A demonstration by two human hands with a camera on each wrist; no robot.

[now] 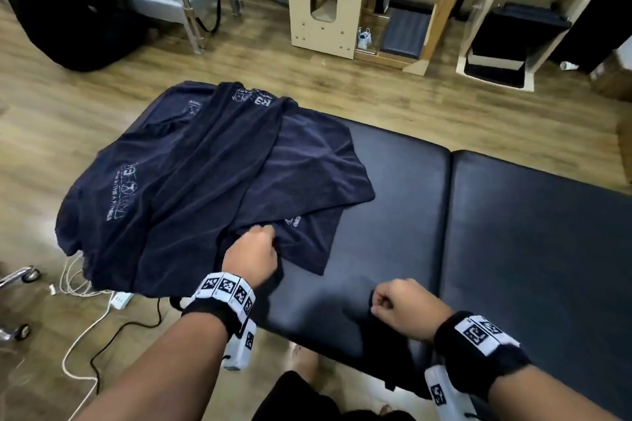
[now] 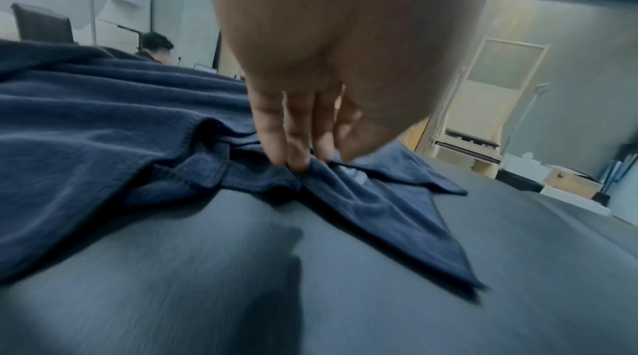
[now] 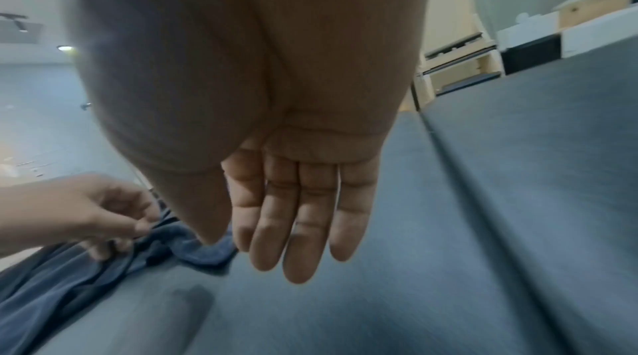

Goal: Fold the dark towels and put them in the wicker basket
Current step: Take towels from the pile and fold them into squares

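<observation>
Dark towels [image 1: 191, 181], navy terry cloth with pale printed logos, lie in a rumpled overlapping heap on the left end of the padded black table [image 1: 513, 232], spilling over its edge. Left hand [image 1: 251, 255] reaches into the near edge of the heap, its fingers [image 2: 276, 137] pinching a soft fold of one towel's corner, which fans out in a flat pointed flap. Right hand [image 1: 408, 309] hovers over the smooth vinyl, holding nothing; from the wrist view its fingers [image 3: 300, 224] hang straight and relaxed.
</observation>
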